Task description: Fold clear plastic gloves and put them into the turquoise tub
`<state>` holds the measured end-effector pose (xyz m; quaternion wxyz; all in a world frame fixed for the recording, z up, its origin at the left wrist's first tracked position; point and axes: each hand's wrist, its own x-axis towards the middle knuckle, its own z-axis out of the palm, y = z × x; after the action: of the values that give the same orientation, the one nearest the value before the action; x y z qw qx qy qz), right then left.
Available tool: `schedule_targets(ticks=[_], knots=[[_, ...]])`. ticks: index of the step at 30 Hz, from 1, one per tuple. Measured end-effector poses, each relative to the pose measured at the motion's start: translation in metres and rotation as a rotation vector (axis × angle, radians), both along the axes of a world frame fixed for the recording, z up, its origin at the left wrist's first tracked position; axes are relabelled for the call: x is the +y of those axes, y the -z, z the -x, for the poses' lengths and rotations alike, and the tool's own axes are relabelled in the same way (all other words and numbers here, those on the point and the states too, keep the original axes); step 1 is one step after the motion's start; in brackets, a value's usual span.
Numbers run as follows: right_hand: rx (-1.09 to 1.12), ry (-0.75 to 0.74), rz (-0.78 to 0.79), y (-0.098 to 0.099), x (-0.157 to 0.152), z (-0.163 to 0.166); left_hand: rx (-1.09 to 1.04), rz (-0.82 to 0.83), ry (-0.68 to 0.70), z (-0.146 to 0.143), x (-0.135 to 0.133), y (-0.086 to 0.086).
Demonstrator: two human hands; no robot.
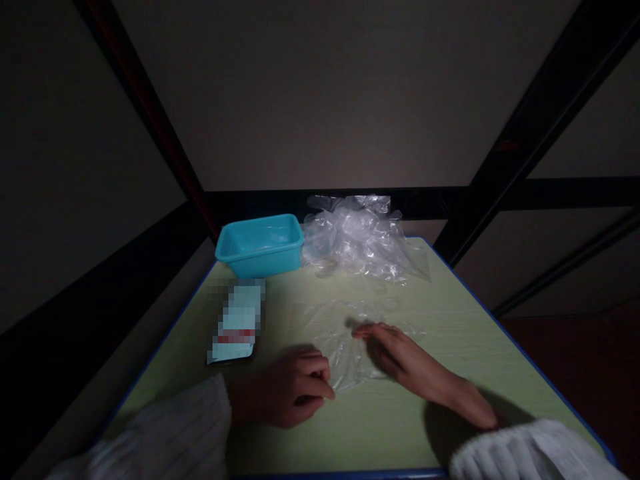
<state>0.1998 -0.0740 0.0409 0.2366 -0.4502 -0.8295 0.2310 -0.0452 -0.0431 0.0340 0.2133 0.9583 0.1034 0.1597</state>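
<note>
A thin, clear plastic disposable glove [345,357], its outline hard to make out, lies spread and wrinkled on the table before me. My left hand [300,390] is closed at its near left edge, fingers curled, with thumb and forefinger together at the plastic's corner. Over the right part of the plastic, my right hand [400,353] is open, its fingers stretched out to the left; whether they touch the sheet I cannot tell. Behind it rises a crumpled heap of clear plastic gloves [357,237].
A turquoise plastic basin [267,260] stands at the back left of the pale green table [310,447], which has a blue edge. In front of the basin lies a phone [237,327] with a lit, blurred screen. A wall [330,100] with dark beams closes off the back.
</note>
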Motion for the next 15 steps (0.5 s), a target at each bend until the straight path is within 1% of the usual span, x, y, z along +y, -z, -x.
schedule_targets(ticks=[8,11,15], knots=[[0.005,0.026,-0.02,0.0024,0.0031,-0.0025,-0.02,-0.023,0.005,0.0011,0.0004,0.0],[0.008,0.052,-0.038,0.0028,0.0045,-0.0049,-0.075,-0.046,-0.035,0.0029,0.0025,0.0024],[-0.006,0.127,-0.082,0.0033,0.006,-0.0096,-0.14,-0.127,-0.122,0.0068,0.0085,0.005]])
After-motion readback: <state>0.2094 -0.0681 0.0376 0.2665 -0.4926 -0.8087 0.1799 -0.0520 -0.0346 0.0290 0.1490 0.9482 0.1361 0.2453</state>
